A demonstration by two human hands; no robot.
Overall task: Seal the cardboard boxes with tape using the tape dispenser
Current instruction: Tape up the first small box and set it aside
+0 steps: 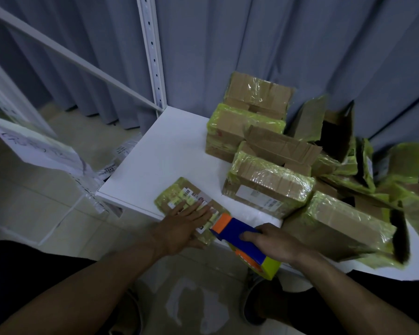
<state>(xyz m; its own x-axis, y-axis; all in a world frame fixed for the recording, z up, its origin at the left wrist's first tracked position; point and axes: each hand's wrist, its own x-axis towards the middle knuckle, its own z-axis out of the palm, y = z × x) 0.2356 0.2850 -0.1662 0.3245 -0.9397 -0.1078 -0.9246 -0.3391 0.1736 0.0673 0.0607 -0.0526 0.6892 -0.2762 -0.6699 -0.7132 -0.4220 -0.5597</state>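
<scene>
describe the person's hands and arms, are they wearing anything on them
The left hand and right hand are bare: no gloves, and no rings, watch or bands that show. The forearms are uncovered, with no sleeves in view. The light is dim, so small details may be missed.

Left hand [182, 224] lies flat, fingers straight, on small taped box [188, 204] at near edge of white table [165, 151]. Right hand [275, 240] grips blue-orange tape dispenser [237, 234], its front end touching the box. Taped cardboard boxes [269, 182] piled right, grey curtain [252, 44] behind.
</scene>
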